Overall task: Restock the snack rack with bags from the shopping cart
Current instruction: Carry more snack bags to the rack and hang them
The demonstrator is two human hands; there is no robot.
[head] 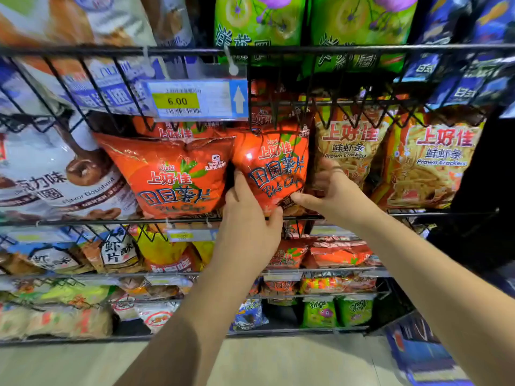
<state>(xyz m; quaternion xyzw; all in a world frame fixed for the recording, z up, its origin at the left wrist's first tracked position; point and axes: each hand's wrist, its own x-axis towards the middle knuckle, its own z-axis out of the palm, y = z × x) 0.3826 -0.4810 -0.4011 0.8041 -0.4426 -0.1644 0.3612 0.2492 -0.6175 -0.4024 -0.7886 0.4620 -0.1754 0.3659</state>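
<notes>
Head: chip bag (pixel 274 165) (upright) between both hands (pixel 248 227) (pixel 333 195)

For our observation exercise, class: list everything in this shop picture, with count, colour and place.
rack: one, black wire, whole view
potato chip bags: two in front, orange, middle shelf
prawn cracker bags: two, yellow-orange, right of them
green bags: two, top shelf
blue bags: several, top right
doughnut bag: one, white-brown, left
6.00 price tag: one, yellow-blue, upper shelf's front
mixed bags: many, lower shelves
left grip: holds right potato chip bag's lower left
right grip: pinches its lower right
</notes>
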